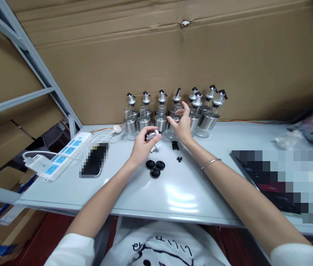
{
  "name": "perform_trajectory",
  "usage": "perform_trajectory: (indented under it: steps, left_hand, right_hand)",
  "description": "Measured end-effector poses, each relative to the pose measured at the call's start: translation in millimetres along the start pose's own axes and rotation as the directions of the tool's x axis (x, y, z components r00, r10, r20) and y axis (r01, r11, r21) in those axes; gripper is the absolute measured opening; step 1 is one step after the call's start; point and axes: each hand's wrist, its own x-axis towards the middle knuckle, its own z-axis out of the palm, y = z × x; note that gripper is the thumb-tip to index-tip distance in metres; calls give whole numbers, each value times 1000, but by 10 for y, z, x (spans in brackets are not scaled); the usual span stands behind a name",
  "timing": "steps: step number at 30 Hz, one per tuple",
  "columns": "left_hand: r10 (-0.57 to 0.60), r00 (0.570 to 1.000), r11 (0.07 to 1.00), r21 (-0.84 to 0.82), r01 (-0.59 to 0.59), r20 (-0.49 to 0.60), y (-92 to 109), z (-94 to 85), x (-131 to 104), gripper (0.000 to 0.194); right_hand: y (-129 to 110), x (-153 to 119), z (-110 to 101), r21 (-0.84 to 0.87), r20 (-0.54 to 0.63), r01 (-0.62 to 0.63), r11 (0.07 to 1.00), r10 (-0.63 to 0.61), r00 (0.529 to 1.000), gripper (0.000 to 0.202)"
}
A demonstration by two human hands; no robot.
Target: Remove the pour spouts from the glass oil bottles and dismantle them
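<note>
My left hand (pixel 143 145) is closed on a silver-and-black pourer top (pixel 156 133), held just above the table. More silver pieces (pixel 155 148) show below the fingers, partly hidden. My right hand (pixel 182 123) is raised with thumb and fingers apart around the upper part of an uncapped glass bottle (pixel 171 133) with a steel sleeve; whether it touches the glass I cannot tell. Other uncapped bottles (pixel 130 126) stand to the left in the front row. Between my forearms lie three black round stoppers (pixel 155 172), several black strips (pixel 175 145) and small black bits (pixel 179 159).
Behind and to the right stand bottles fitted with pourers (pixel 210 119), backed by a cardboard wall (pixel 156 59). At the left lie a power strip (pixel 64 155), a white cable and a phone (pixel 95 159). A dark flat item (pixel 267 184), partly blurred out, and clear plastic (pixel 292 140) are at the right.
</note>
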Motion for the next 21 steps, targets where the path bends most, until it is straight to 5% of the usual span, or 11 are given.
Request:
perform_trajectory:
  steps: [13,21]
  left_hand:
    - [5,1000,1000,4,-5,15,1,12,-17,26]
    - [13,1000,1000,6,-13,26,33,5,-22,25]
  right_hand:
    - [57,-61,-5,-97,-1,69,993,-70,998,69]
    - [-73,-148,-305,-221,-113,147,964,-175,978,64]
